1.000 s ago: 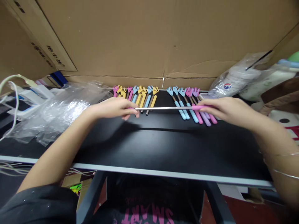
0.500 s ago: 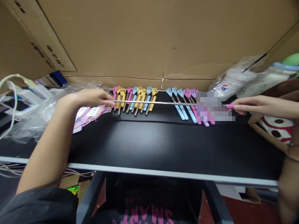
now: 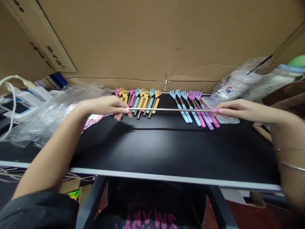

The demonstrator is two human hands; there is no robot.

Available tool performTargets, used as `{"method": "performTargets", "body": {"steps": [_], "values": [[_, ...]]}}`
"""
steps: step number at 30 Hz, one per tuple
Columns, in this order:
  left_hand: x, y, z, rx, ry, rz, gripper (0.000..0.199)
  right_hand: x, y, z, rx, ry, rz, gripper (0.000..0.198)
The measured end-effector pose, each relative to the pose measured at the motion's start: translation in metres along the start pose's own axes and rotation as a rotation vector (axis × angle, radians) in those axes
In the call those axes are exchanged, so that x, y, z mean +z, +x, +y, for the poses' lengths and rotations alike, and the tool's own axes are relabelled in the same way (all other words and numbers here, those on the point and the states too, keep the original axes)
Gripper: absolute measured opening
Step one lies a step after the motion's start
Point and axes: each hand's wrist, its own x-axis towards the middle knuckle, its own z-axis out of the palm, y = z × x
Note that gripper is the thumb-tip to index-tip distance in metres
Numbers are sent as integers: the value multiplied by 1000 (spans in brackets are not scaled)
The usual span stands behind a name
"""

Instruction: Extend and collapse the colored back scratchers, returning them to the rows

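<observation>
A telescopic back scratcher (image 3: 166, 109) is stretched level above the black table, its thin metal rod running between my hands. My left hand (image 3: 114, 106) is closed around the rod's left end, with the scratcher's head hidden in the fingers. The pink end at the right is pinched by my right hand (image 3: 232, 109). Behind the rod lies a left row of back scratchers (image 3: 143, 103) in yellow, blue and pink, partly covered by my left hand. A second row of back scratchers (image 3: 186, 108), blue, pink and purple, lies nearer my right hand.
Clear plastic bags (image 3: 54, 111) and printed cards (image 3: 94, 120) lie at the left, near a white device with cables. A phone (image 3: 227, 120) rests under my right hand. A bagged cup (image 3: 241, 82) stands at the back right. Cardboard (image 3: 143, 41) walls the back.
My hands have come closer together, the left moving right and the right moving left. The rod between them is shorter. Both rows of back scratchers have stayed in place.
</observation>
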Motion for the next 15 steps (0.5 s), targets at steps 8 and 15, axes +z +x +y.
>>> {"method": "performTargets", "body": {"steps": [8,15], "values": [[67,36,87,55,450,324,37,91,13,-88,-175,-199,57,44],[46,23,79,174,41,26,29,72,10,-80,-249,-132,-103,43]]}}
